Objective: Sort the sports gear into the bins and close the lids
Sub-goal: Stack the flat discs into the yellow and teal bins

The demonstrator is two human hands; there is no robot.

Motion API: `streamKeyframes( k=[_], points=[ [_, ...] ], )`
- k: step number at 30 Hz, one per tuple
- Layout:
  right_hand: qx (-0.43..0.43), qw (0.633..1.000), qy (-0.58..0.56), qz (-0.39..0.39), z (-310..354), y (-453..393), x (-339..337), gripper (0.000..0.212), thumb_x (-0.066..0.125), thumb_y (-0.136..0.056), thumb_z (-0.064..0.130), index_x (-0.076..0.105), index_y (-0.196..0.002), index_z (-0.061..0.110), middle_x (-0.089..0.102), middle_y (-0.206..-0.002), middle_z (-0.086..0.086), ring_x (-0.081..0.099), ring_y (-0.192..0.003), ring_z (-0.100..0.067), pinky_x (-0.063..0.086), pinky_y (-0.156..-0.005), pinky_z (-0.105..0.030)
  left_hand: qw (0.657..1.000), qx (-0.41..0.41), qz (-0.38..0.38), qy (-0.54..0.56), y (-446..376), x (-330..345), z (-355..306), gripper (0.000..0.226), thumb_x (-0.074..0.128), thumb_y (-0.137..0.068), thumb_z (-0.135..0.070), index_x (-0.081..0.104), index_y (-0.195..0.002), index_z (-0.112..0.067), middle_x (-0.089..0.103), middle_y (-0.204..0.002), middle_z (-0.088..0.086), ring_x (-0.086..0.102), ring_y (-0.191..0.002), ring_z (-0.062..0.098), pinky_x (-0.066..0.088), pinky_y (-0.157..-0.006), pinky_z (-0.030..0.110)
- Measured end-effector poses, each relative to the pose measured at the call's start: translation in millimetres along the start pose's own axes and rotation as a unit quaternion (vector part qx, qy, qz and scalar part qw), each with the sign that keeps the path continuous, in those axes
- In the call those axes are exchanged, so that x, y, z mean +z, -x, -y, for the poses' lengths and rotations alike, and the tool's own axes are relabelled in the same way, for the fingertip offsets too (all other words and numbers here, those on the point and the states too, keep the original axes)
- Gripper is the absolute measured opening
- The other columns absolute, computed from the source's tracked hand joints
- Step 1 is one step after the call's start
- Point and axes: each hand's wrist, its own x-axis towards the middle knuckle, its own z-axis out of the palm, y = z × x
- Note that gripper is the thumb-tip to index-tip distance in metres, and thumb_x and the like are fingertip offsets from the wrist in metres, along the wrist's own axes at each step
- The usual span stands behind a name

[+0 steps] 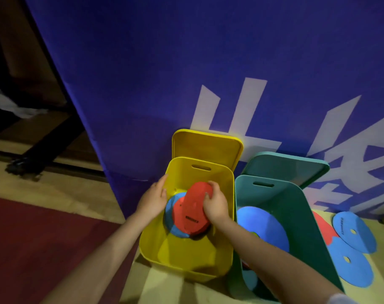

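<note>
A yellow bin (208,268) stands open on the floor, its yellow lid (206,145) leaning against the wall behind it. My right hand (216,204) grips a bent red disc (194,205) inside the bin, over a blue disc (170,210) lying at the bottom. My left hand (152,199) rests on the bin's left rim with its fingers over the edge. To the right a green bin (305,218) holds a blue disc (263,227); its green lid (287,167) leans behind it.
Blue discs (353,231) and a red disc (322,229) lie on the floor right of the green bin. A blue banner (186,62) with white characters rises behind the bins. A dark red mat (33,238) covers the floor at left.
</note>
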Motion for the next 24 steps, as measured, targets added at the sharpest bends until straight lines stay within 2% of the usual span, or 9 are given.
streamKeyframes(
  k=[2, 3, 6, 11, 15, 18, 21, 22, 24],
  points=[
    [0.028, 0.999, 0.005, 0.027, -5, -2, 18, 0.04, 0.045, -0.094, 0.01, 0.044, -0.134, 0.014, 0.062, -0.12, -0.016, 0.056, -0.111, -0.037, 0.043, -0.088, -0.036, 1.0, -0.008, -0.002, 0.017, 0, 1, 9, 0.055, 0.04, -0.097, -0.009, 0.028, -0.148, -0.025, 0.054, -0.128, 0.02, 0.055, -0.109, 0.035, 0.041, -0.079, 0.036],
    [0.048, 0.999, -0.003, 0.026, -9, -5, 25, 0.04, 0.045, -0.093, 0.008, 0.045, -0.133, 0.014, 0.063, -0.118, -0.016, 0.057, -0.11, -0.037, 0.042, -0.088, -0.036, 1.0, -0.009, -0.011, 0.027, -1, 1, 11, 0.056, 0.04, -0.097, -0.008, 0.029, -0.148, -0.027, 0.055, -0.129, 0.018, 0.055, -0.109, 0.035, 0.042, -0.079, 0.036],
    [0.112, 0.993, -0.046, 0.001, -22, -17, 43, 0.042, 0.044, -0.09, 0.003, 0.047, -0.131, 0.012, 0.063, -0.115, -0.019, 0.057, -0.107, -0.039, 0.043, -0.088, -0.038, 0.998, -0.013, -0.023, 0.053, -1, 5, 12, 0.056, 0.041, -0.096, -0.011, 0.028, -0.148, -0.03, 0.051, -0.138, 0.011, 0.053, -0.118, 0.031, 0.046, -0.09, 0.041],
    [0.14, 0.989, -0.035, -0.009, -48, -29, 68, 0.043, 0.051, -0.087, 0.001, 0.047, -0.13, 0.005, 0.061, -0.118, -0.022, 0.057, -0.111, -0.038, 0.042, -0.093, -0.04, 0.996, -0.024, -0.057, 0.069, -1, 11, 13, 0.052, 0.042, -0.098, -0.015, 0.031, -0.147, -0.027, 0.05, -0.14, 0.006, 0.051, -0.123, 0.027, 0.044, -0.093, 0.038],
    [0.108, 0.988, 0.079, 0.073, -63, -37, 84, 0.054, 0.059, -0.082, 0.008, 0.044, -0.134, 0.011, 0.059, -0.125, -0.014, 0.056, -0.116, -0.032, 0.042, -0.096, -0.036, 0.994, -0.024, -0.06, 0.089, -2, 12, 17, 0.051, 0.044, -0.097, -0.014, 0.034, -0.146, -0.026, 0.052, -0.139, 0.006, 0.052, -0.121, 0.025, 0.045, -0.093, 0.039],
    [0.085, 0.959, 0.236, 0.134, -71, -40, 94, 0.056, 0.058, -0.085, 0.021, 0.038, -0.138, 0.014, 0.047, -0.133, -0.012, 0.047, -0.124, -0.029, 0.039, -0.1, -0.036, 0.992, -0.018, -0.065, 0.106, -3, 13, 19, 0.05, 0.045, -0.097, -0.011, 0.036, -0.144, -0.023, 0.051, -0.139, 0.006, 0.051, -0.124, 0.023, 0.044, -0.095, 0.038],
    [0.05, 0.923, 0.36, 0.127, -71, -39, 92, 0.055, 0.057, -0.085, 0.029, 0.038, -0.135, 0.017, 0.042, -0.13, -0.008, 0.04, -0.124, -0.026, 0.038, -0.098, -0.039, 0.992, -0.015, -0.066, 0.109, -3, 13, 16, 0.049, 0.045, -0.096, -0.01, 0.038, -0.142, -0.022, 0.053, -0.137, 0.005, 0.052, -0.121, 0.023, 0.045, -0.094, 0.039],
    [0.037, 0.92, 0.372, 0.116, -67, -38, 89, 0.055, 0.056, -0.084, 0.028, 0.038, -0.135, 0.017, 0.041, -0.129, -0.008, 0.039, -0.124, -0.027, 0.038, -0.098, -0.04, 0.992, -0.016, -0.067, 0.107, -3, 12, 16, 0.048, 0.046, -0.096, -0.01, 0.039, -0.141, -0.022, 0.055, -0.135, 0.005, 0.053, -0.119, 0.024, 0.046, -0.092, 0.039],
    [0.045, 0.941, 0.323, 0.093, -53, -36, 77, 0.056, 0.054, -0.085, 0.026, 0.037, -0.137, 0.013, 0.042, -0.13, -0.012, 0.038, -0.125, -0.03, 0.036, -0.099, -0.04, 0.993, -0.013, -0.07, 0.098, 1, 11, 11, 0.044, 0.047, -0.095, -0.012, 0.042, -0.137, -0.022, 0.059, -0.128, 0.005, 0.057, -0.113, 0.025, 0.047, -0.086, 0.039]
  ],
)
